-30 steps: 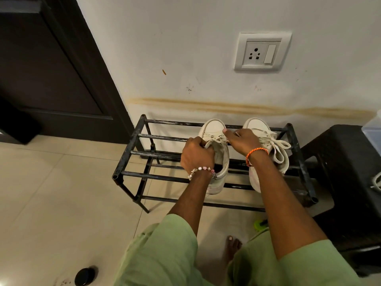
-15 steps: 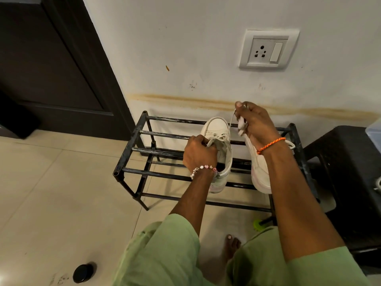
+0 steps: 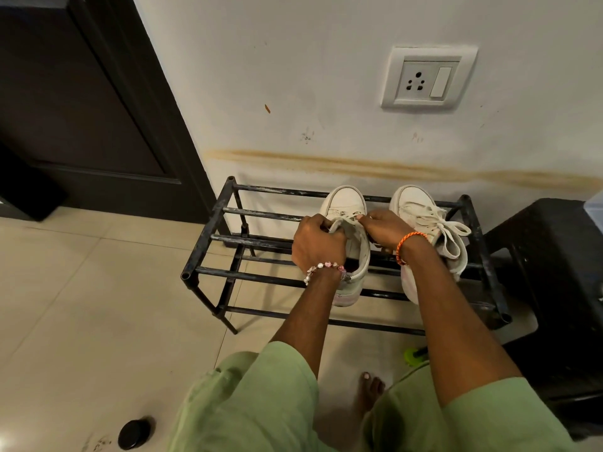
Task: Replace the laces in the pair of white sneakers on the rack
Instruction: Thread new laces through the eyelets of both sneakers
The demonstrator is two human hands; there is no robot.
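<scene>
The white sneakers, the left sneaker (image 3: 346,203) and the right sneaker (image 3: 414,203), sit side by side on the black rack (image 3: 208,230), toes toward the wall, heels toward the person. The left hand (image 3: 318,243) grips the left sneaker's tongue; the right hand (image 3: 383,228) pinches its lace (image 3: 346,219). No readable branding.

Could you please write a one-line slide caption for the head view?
Both hands, left and right, work the lace of the left white sneaker on the black metal rack.

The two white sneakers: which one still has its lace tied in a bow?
The right sneaker, beside the right hand; its bow lies untouched, while both hands work on the left sneaker.
</scene>
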